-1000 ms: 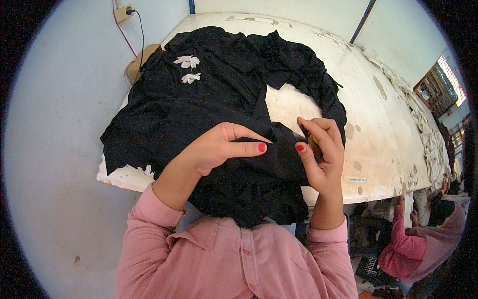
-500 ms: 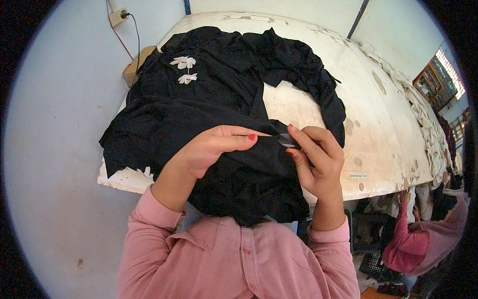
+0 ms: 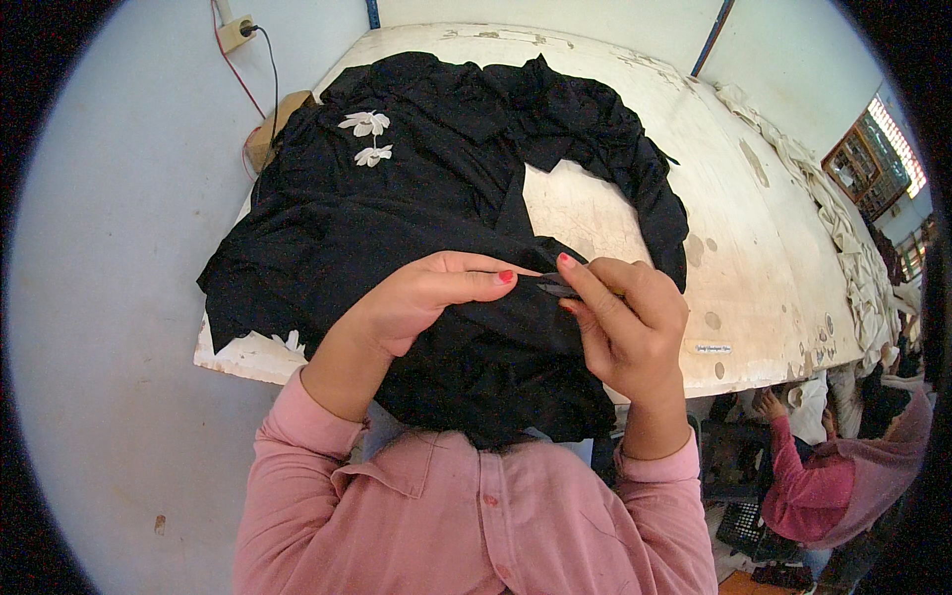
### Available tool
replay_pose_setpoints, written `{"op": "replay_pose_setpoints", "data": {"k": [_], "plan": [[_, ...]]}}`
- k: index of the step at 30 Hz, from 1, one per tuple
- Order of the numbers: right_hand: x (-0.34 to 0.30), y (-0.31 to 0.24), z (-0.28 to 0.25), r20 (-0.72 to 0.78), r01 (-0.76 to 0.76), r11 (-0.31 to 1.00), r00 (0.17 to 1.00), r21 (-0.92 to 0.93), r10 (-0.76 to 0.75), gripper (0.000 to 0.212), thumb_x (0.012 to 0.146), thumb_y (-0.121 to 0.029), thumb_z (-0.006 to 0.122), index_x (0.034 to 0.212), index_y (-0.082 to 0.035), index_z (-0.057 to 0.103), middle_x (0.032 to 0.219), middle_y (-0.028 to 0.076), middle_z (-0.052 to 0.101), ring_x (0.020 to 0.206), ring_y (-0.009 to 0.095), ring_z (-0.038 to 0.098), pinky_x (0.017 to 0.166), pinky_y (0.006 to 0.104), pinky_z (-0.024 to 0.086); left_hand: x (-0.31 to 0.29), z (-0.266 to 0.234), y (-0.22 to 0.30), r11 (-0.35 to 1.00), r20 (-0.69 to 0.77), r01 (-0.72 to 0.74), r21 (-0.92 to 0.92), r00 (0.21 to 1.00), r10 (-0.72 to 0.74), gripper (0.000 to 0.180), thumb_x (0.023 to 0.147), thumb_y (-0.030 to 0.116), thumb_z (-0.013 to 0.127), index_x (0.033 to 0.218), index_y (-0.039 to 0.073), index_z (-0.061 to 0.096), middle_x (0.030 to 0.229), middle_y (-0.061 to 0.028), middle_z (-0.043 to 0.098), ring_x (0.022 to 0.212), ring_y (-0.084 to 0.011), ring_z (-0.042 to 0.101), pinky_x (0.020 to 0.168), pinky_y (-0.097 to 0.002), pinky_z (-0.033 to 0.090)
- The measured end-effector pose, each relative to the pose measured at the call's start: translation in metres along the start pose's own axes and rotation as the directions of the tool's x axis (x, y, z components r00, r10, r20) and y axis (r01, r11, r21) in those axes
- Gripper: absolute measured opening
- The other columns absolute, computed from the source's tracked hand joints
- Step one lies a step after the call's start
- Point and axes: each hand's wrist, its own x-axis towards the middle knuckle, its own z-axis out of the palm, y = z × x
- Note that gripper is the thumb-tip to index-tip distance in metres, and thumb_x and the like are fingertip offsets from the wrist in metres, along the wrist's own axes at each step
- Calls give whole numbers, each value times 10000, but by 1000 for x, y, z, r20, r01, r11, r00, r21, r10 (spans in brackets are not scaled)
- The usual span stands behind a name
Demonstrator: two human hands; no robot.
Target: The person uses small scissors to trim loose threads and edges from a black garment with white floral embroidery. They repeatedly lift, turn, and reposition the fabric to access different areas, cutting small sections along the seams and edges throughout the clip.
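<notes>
A black garment (image 3: 416, 188) with two white flower decorations (image 3: 367, 140) is spread over the table, its near part hanging over the edge against my body. My left hand (image 3: 436, 297) is closed, pinching a fold of this cloth between thumb and fingers. In my right hand (image 3: 635, 317), closed with thumb below and forefinger above, are small dark thread snips (image 3: 557, 286). Their blades point left, at the cloth just beside my left fingertips. The fingers hide most of the snips, and any thread there is too small to make out.
The garment rests on a pale, stained table (image 3: 754, 297). Cream cloth (image 3: 843, 228) lies bunched along its right edge. At the far left are a cardboard box (image 3: 288, 124) and a wall socket (image 3: 236, 35) with cables. A co-worker in a pink sleeve (image 3: 813, 486) is at the lower right.
My right hand and the snips have shifted slightly left, closer to my left fingertips. My left hand and the garment have barely moved. The co-worker's arm has moved a little left.
</notes>
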Motion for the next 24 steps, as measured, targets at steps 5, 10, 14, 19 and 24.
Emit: {"op": "replay_pose_setpoints", "data": {"k": [5,10,14,19,24], "plan": [[1,-3,-1,16,29,995,999,-92,-28,395,668,-116,720,1062,-109,698,840,-3,613,567,153,508,488,296,377,1,-2,-1,998,-41,-13,59,999,16,369,872,197,591,1149,-46,618,1079,-114,666,995,-171,620,920,-289,438],[-3,-1,0,-13,28,997,1000,-76,-29,369,676,-137,722,1041,-85,697,840,11,614,594,161,525,514,285,392,-1,2,-3,989,-170,-1,149,985,27,345,877,182,580,1131,-46,628,1072,-117,669,996,-167,620,915,-284,439],[0,-2,6,85,-369,818,925,442,371,395,719,-130,745,1093,-49,650,880,40,641,700,133,565,635,253,438,3,-2,-3,999,12,5,-38,1000,-5,330,864,181,606,1109,-39,641,1045,-103,674,968,-162,621,872,-276,458],[-25,14,15,443,-611,374,778,698,447,417,768,-96,760,1133,-21,573,1007,47,643,852,92,564,758,235,447,0,-8,6,889,-44,-145,434,982,182,231,856,173,671,1027,18,675,912,-21,663,821,-60,567,743,-203,436],[-20,16,0,387,-605,301,744,738,545,275,744,-23,750,964,-29,584,897,6,596,821,77,541,762,221,438,-12,-18,19,868,-95,-133,478,975,202,179,817,139,715,946,21,675,856,3,639,762,-40,534,643,-186,414]]}}
